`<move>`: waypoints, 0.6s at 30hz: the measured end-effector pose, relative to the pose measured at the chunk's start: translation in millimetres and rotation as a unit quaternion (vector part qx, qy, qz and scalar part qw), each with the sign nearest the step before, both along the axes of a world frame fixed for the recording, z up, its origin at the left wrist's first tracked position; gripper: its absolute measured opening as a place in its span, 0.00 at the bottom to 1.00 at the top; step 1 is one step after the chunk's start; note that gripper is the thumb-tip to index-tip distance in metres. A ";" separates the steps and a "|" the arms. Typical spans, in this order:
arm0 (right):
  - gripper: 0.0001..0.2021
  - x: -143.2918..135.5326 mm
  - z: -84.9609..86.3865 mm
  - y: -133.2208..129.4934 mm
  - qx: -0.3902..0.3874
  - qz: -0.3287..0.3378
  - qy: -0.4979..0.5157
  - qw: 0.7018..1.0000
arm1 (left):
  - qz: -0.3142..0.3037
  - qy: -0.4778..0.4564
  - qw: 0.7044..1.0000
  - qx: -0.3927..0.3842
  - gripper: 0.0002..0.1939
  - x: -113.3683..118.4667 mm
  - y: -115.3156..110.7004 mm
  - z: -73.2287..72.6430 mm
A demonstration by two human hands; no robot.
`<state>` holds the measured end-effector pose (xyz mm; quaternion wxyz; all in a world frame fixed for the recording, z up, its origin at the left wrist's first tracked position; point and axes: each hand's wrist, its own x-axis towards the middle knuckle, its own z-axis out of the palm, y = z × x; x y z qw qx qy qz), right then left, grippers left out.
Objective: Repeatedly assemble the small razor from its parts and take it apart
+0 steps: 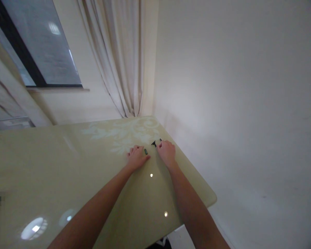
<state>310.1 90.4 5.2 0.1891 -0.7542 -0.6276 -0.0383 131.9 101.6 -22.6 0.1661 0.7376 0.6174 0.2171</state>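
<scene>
Fingers apart, my left hand [138,157] rests on the glossy table. Between its thumb and forefinger lies a small dark cylinder [145,151], like a battery; the hand does not appear closed on it. Just to the right, my right hand [167,152] has its fingers curled round the lower end of a small black T-shaped thing [153,143] that looks like a razor. Its crosspiece points left, and the fingers hide the rest. Beyond the right fingertips shows a small dark piece [160,139]; whether it belongs to the T-shaped thing I cannot tell.
The pale yellow-green table [67,166] has a white leaf pattern at its far corner and bright light reflections. A white wall [235,103] runs along its right edge. Behind it hang light curtains [121,58] beside a dark-framed window [45,45].
</scene>
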 end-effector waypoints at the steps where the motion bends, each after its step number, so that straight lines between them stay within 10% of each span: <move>1: 0.12 0.2 -1.4 0.2 0.000 -0.002 0.001 1.000 | 0.002 0.011 1.000 -0.002 0.29 2.0 1.4 0.1; 9: 0.13 -0.3 -4.7 -4.3 -0.031 0.018 -0.008 0.999 | -0.017 0.046 0.999 0.018 0.17 -11.3 -1.5 7.3; 18: 0.11 -6.0 -1.7 -4.2 -0.080 0.017 -0.019 0.996 | 0.061 0.109 0.990 0.063 0.17 -162.2 -46.2 -8.2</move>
